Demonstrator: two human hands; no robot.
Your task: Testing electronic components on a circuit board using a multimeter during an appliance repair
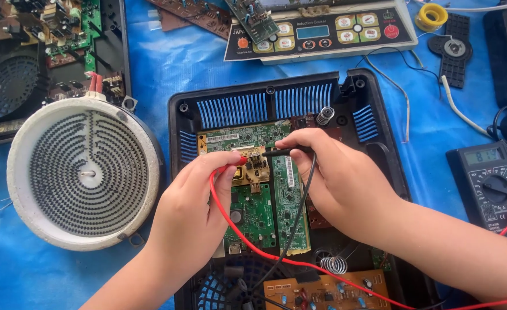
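You are showing two bare forearms, no sleeves reaching wrists. Left hand (193,201) is wearing no glove, ring or watch. Right hand (336,178) is going equally bare; fingernails are looking short, unpainted.

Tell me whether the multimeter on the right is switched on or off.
On. The multimeter at the right edge of the blue sheet shows digits on its grey screen, and red and black leads run from its side toward the hands.
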